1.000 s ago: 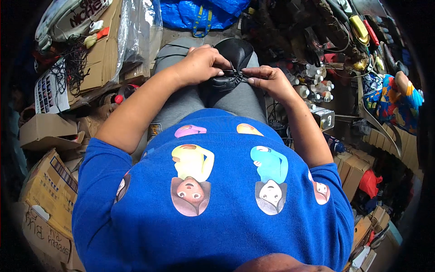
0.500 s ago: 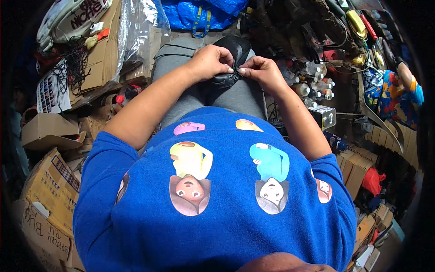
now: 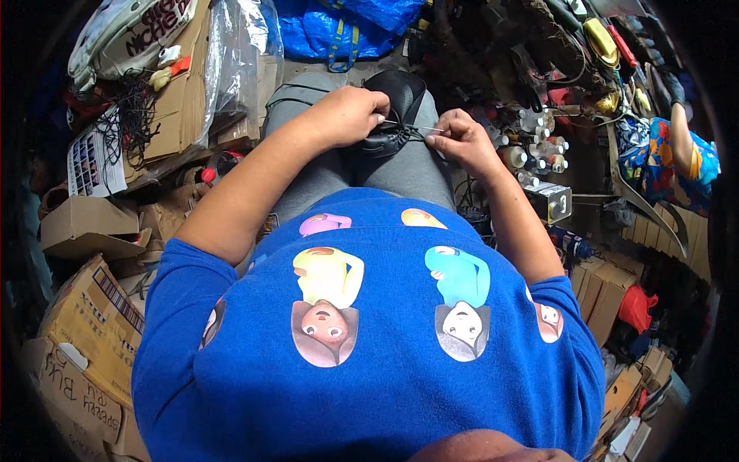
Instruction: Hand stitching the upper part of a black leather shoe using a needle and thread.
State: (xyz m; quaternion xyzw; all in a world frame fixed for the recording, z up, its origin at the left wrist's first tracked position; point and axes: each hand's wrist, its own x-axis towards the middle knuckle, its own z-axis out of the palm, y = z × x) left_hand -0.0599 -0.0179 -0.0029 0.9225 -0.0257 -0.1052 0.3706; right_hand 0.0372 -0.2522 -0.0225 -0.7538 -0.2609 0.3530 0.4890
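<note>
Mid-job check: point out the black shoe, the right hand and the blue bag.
Black shoe (image 3: pixel 398 108): head view, its middle.
Right hand (image 3: pixel 465 145): head view, middle of the hand.
Blue bag (image 3: pixel 379 32): head view, side right of the handle.

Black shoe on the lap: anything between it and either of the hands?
Nothing visible blocks either. The left hand is at the left side of the black shoe; the right hand is just off its right, only thin strands crossing that gap.

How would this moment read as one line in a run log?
left hand: fingers bent beside black shoe | right hand: pinching thin strand | shoe: on gray-trousered lap | right side: bottles
</note>
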